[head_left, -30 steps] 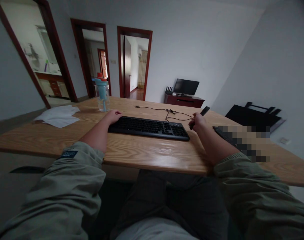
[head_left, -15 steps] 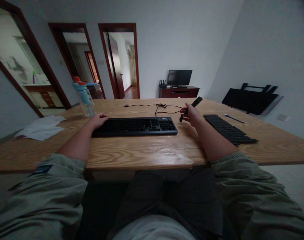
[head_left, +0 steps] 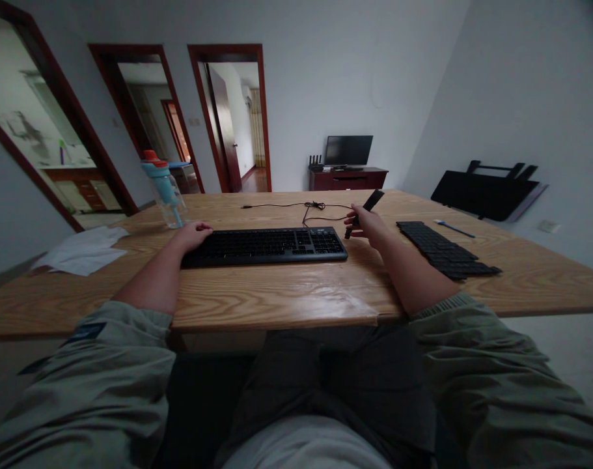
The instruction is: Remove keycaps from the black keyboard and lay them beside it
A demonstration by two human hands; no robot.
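Fingers of the right hand (head_left: pixel 367 225) close around a slim dark tool (head_left: pixel 364 212), probably light and stiff, best gripped mid-shaft, just beyond the keyboard (head_left: pixel 267 246), where the left hand (head_left: pixel 194 234) rests loosely open.

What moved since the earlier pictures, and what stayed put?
The right hand with the dark tool came in toward the keyboard's right end; the tool's low tip now sits just off that corner. The camera view swung too. The left hand kept resting on the keyboard's left end, and the bottle and papers stayed put.
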